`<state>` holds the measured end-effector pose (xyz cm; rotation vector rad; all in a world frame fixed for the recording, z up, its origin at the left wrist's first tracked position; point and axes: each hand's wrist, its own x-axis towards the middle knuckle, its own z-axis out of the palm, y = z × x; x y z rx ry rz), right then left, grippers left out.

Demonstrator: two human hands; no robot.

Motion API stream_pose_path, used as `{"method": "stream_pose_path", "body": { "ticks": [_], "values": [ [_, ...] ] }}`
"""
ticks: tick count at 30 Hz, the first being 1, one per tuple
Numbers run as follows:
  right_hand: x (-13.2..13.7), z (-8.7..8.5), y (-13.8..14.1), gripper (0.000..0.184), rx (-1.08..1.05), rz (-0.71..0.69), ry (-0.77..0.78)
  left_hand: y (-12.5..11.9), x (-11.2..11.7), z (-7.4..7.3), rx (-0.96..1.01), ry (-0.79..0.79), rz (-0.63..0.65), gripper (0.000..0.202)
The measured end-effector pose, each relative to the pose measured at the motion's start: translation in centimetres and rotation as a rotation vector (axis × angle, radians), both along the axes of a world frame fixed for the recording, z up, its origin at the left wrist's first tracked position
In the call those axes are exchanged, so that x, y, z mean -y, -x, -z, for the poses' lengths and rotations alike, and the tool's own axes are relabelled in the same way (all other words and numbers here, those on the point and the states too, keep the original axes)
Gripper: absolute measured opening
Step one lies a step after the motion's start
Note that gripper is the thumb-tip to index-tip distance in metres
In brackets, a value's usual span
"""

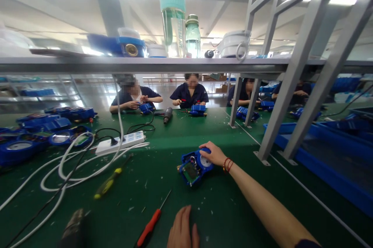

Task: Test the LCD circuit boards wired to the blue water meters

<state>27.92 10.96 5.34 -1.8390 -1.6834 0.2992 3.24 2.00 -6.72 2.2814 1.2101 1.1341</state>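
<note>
My right hand (214,154) reaches out from the right and grips the far right edge of a blue meter (201,171). Its casing is uncovered, showing a green circuit board, some wires and a round white dial beside my fingers. My left hand (183,229) lies low on the green table with its fingers stretched out, holding nothing. Just left of it is a screwdriver with a red handle (150,225), its thin shaft pointing away from me. Farther left lies a yellow-green screwdriver (108,186).
White cables and a power strip (121,142) spread over the left side, near piled blue meters (40,124). A blurred dark tool (73,226) sits at lower left. Metal posts (276,116) and a blue tray (323,166) stand right. Overhead is a shelf (145,65); several people work opposite.
</note>
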Motion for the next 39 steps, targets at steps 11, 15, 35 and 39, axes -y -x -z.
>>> {"method": "stream_pose_path", "body": {
  "ticks": [11,15,35,39],
  "values": [
    [3.1,-1.3,1.5,0.028,0.192,-0.015,0.168,1.4,0.4,-3.9,0.181,0.326,0.009,0.04],
    [7.6,-1.9,3.2,0.033,0.284,-0.012,0.165,1.2,0.3,-4.6,0.282,0.443,-0.06,0.051],
    [19.0,0.1,8.0,0.036,0.106,0.033,-0.053,3.3,5.2,-7.0,0.167,0.184,0.003,0.071],
    [19.5,0.6,6.6,0.035,0.015,-0.084,-0.05,2.7,6.3,-7.5,0.247,0.242,0.138,0.052]
  ]
}}
